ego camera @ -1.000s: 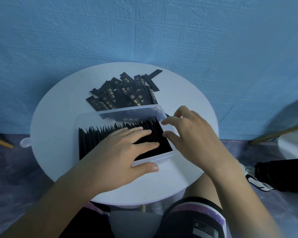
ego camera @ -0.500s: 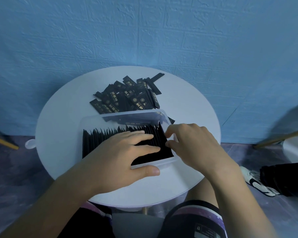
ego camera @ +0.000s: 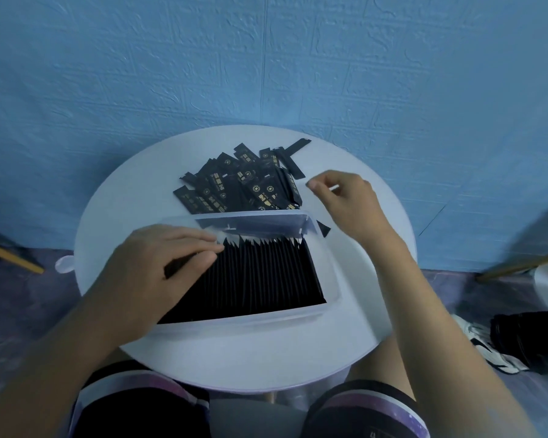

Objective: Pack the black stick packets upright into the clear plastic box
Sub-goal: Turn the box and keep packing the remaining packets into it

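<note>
Seen from above: a round white table [ego camera: 361, 327] against a blue wall. At frame centre sits a clear box [ego camera: 331, 273]. A row [ego camera: 266, 279] of black packets stands upright in it and fills most of it, with a narrow gap at the row's right end. The left hand [ego camera: 152, 273] lies flat on the left part of the row, fingers straight, pressing the packets rather than gripping them. Above the box, at upper centre, a loose pile [ego camera: 234, 188] of packets lies on the table. The right hand [ego camera: 345, 200] hovers just right of the pile, fingers loosely curled, holding nothing that can be seen.

The step in hand looks like fetching more packets. To do it well, pinch a few from the pile's right edge, line up their ends, turn them upright and slide them into the gap. The left hand should brace the row so it does not fan out or topple. The thin packets look slippery, so small batches are safer.
</note>
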